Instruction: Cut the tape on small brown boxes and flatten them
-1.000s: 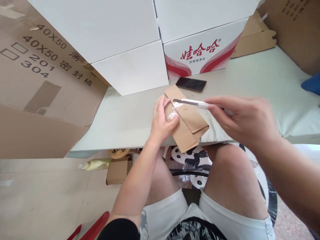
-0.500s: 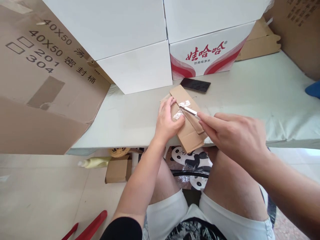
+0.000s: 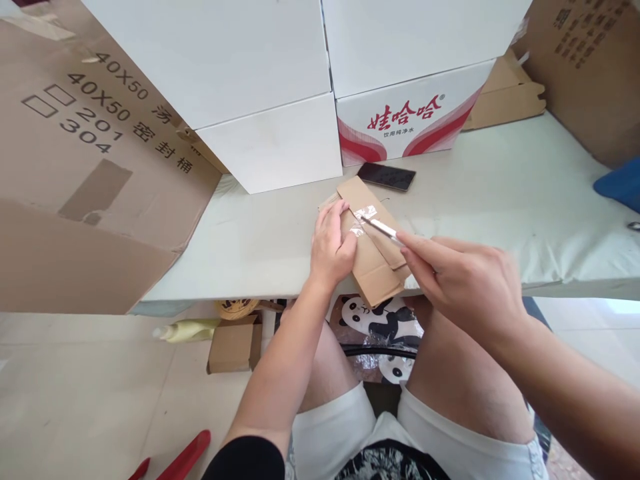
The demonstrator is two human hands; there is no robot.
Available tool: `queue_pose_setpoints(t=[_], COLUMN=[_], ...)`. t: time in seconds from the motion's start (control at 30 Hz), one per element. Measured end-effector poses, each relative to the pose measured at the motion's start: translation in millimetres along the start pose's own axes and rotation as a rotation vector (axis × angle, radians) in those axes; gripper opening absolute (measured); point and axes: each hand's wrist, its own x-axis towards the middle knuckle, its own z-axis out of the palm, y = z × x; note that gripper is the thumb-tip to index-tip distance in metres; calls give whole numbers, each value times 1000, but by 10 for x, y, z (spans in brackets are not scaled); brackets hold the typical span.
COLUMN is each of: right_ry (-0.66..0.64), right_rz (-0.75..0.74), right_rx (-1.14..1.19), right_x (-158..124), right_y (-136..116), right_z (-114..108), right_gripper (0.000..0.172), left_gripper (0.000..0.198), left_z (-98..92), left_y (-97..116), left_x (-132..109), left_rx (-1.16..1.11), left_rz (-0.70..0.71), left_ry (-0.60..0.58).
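Note:
A small folded cardboard box [image 3: 375, 270] lies slantwise at the table's front edge, its near end jutting past it. Clear tape [image 3: 365, 213] crosses the seam between its flaps. My left hand [image 3: 332, 245] grips the box's left side, fingers curled at the far part and thumb on top. In my right hand [image 3: 465, 277] is a slim silver utility knife [image 3: 384, 229], held closed between thumb and fingers. Its tip is at the tape by the seam; whether it touches I cannot tell. A black phone [image 3: 387, 176] lies just behind the box.
White cartons [image 3: 270, 150] and a red-printed carton [image 3: 400, 127] stand stacked at the back of the cloth-covered table [image 3: 480, 193]. A large cardboard carton [image 3: 100, 220] stands left. A blue object [image 3: 617, 187] lies right. A yellow bottle [image 3: 190, 331] and open box [image 3: 233, 347] are below.
My left thumb has drawn back left, closer to the fingers. The knife tip has shifted slightly right relative to the tape. The whole view has moved a little.

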Motion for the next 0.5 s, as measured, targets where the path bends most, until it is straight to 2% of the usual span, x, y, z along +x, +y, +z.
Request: queue_pose_setpoints(t=[0.07, 0.2, 0.3, 0.5], right_ry=[7, -70, -72, 29], right_rz=[46, 63, 13, -138], right_rx=[16, 17, -21, -159], right_x=[41, 110, 89, -50], right_y=[-1, -28, -24, -51], right_z=[38, 142, 175, 118], right_gripper=[40, 39, 36, 28], left_gripper=[54, 51, 52, 56], left_z=[1, -5, -10, 4], left_y=[-9, -20, -14, 7], left_x=[4, 8, 9, 5], left_rx=[-6, -22, -8, 43], left_rz=[20, 15, 1, 10], left_ry=[4, -5, -21, -12])
